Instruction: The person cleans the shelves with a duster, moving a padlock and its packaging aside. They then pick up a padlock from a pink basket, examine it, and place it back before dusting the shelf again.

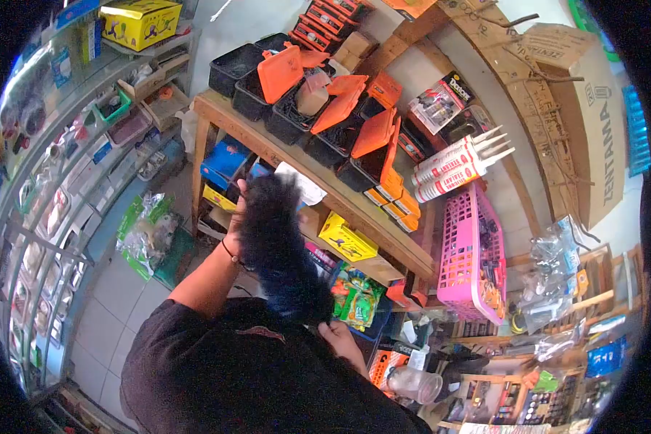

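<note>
Close against the black shirt [253, 362], the right hand [340, 340] sits at the near end of the black duster [278, 246]; its fingers are mostly hidden, so I can't tell how tightly it grips. The duster is up in front of the bench [405, 247], its long axis slanting from the right hand away and leftward, far end pointing at the bench's front edge. The left hand [236, 213] lies along its flank, fingers masked by fluff, grip unclear. Beyond, lidded tubs [340, 141] line the benchtop, with sealant tubes [452, 170] near its right end.
</note>
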`<state>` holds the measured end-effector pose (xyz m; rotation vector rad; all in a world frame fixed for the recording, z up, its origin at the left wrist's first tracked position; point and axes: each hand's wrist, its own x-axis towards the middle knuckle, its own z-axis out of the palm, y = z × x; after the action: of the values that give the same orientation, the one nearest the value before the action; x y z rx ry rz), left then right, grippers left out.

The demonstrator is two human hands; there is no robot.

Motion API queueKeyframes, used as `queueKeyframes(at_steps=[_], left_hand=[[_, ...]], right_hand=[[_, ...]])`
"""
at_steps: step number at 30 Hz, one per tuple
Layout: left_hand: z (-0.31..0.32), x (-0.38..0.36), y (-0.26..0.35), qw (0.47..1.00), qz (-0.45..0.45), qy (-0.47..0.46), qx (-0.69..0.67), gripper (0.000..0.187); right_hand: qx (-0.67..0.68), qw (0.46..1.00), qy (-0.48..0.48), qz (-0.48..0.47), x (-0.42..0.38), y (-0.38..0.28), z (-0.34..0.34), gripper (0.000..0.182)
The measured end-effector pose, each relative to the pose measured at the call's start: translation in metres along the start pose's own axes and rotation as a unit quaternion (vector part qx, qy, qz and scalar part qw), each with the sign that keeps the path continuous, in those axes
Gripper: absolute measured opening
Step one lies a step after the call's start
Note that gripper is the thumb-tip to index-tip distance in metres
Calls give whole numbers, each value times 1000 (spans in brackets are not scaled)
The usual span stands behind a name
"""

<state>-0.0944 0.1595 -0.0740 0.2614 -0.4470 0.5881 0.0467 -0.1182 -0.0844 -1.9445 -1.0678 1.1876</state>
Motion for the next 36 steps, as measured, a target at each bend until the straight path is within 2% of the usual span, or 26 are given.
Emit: queueKeyframes(at_steps=[1,3,4,5,7,9,10,11,13,14,15,17,19,20,21,22,23,24,25,28,29,30,32,33,35,36], left_hand=[[-5,-3,-4,1000,5,0,-3,55],[-7,-10,-11,962,52,245,112,48],[-6,-12,-7,965,78,191,161,37],[-4,-9,-8,930,94,268,235,35],[-1,-9,-5,921,96,273,261,34],[1,0,-6,944,149,246,158,37],[-12,-3,-9,877,70,228,416,46],[-25,-6,-11,742,-13,192,642,55],[-7,-5,-8,787,62,209,577,62],[7,1,-4,932,90,205,287,63],[27,8,0,978,108,177,-34,65],[33,8,2,978,101,177,-40,64],[31,10,6,997,72,28,-24,68],[8,17,9,998,54,-8,7,69],[13,26,16,998,38,-44,39,71],[22,23,14,995,87,43,34,70],[61,24,14,982,136,129,28,68],[67,28,14,987,137,88,5,62],[76,33,16,986,133,104,-2,67],[77,46,24,990,67,-127,-13,82],[77,49,29,981,52,-184,11,76],[88,46,30,991,75,-105,20,77],[108,40,25,991,124,56,2,79],[110,43,24,992,118,-1,-45,78],[108,42,29,993,86,-21,81,77],[108,45,37,989,73,-117,56,79]], right_hand=[[-5,1000,-2,2,-2,5,-6,40],[139,986,-22,91,-10,4,-16,41],[221,974,-1,46,-11,3,-13,42],[219,975,-1,46,-15,-3,-16,42],[168,981,-30,94,-23,-15,-26,41],[115,991,-45,58,-22,-7,-27,40],[54,997,-43,39,-21,-19,-22,40],[-8,999,-41,19,-21,-25,-16,40],[-33,999,-16,25,-11,-13,-9,38],[-6,1000,8,15,-7,-12,-4,39],[20,999,31,5,-3,-13,0,40],[29,998,37,43,-4,-25,6,41],[-70,997,15,21,0,-18,7,43],[-120,993,5,10,1,-16,8,44],[-121,993,6,9,3,-14,11,44],[-79,995,65,16,6,-13,14,44],[-36,991,124,23,7,-13,16,45],[-37,991,125,21,8,-19,18,45],[-66,989,132,-8,9,-28,20,42],[-120,980,141,-75,12,-41,23,40],[-148,973,142,-109,14,-42,24,39],[-115,965,179,-153,17,-42,26,39],[-72,970,192,-131,26,-36,29,39],[-32,973,204,-103,31,-28,30,39],[-74,975,176,-111,39,-13,32,39],[-115,969,145,-166,37,-25,34,40]])
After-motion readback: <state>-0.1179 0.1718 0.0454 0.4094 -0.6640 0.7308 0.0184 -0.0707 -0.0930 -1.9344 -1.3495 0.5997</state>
